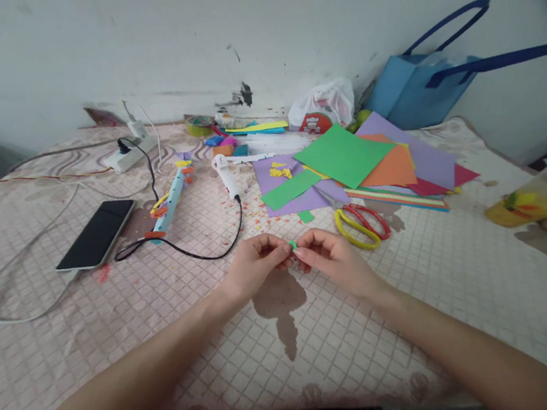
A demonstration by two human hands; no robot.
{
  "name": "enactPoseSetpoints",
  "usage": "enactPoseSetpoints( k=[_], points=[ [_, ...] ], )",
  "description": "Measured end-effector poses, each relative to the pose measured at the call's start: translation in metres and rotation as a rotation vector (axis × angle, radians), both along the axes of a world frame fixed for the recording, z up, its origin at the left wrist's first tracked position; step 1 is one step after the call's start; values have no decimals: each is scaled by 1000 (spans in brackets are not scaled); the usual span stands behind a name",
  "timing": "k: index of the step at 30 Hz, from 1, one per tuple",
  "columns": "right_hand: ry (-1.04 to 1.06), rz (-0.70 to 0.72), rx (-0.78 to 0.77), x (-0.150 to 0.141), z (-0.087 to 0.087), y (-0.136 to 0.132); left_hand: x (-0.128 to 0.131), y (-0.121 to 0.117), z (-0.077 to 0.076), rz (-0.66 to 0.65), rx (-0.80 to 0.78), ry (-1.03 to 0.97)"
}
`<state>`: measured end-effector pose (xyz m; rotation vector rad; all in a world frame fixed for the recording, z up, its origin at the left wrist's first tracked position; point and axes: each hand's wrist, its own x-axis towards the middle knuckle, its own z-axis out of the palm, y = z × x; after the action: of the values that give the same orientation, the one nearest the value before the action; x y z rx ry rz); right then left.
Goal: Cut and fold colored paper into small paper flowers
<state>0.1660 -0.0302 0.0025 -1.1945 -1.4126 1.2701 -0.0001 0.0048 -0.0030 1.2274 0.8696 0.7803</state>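
Observation:
Between the fingertips of both hands is a small piece of green paper point(294, 246), mostly covered by the fingers. My left hand point(264, 260) pinches it from the left and my right hand point(324, 255) from the right, just above the patterned tablecloth point(224, 366). Just beyond the hands lies a small green paper scrap point(306, 216). Scissors point(357, 229) with yellow and red handles rest to the right of my right hand. Beyond them a green strip point(292, 190) and a green sheet point(345, 155) lie on purple paper point(263, 169), with yellow bits point(280, 171) on it.
A white hot glue gun point(226, 176) trails a black cable. Left of it are a light-blue decorated stick point(170, 204), a phone point(97, 235) on a charging cable and a power strip point(132, 154). A blue bag point(404, 90) and a plastic cup point(529, 198) stand at right.

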Motion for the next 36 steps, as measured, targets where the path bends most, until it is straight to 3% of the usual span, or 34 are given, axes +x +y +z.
enactPoseSetpoints(
  k=[36],
  points=[
    [-74, 48, 36, 1, -5, 1, -1, 0, -4, 2, 76, 77]
  ],
)
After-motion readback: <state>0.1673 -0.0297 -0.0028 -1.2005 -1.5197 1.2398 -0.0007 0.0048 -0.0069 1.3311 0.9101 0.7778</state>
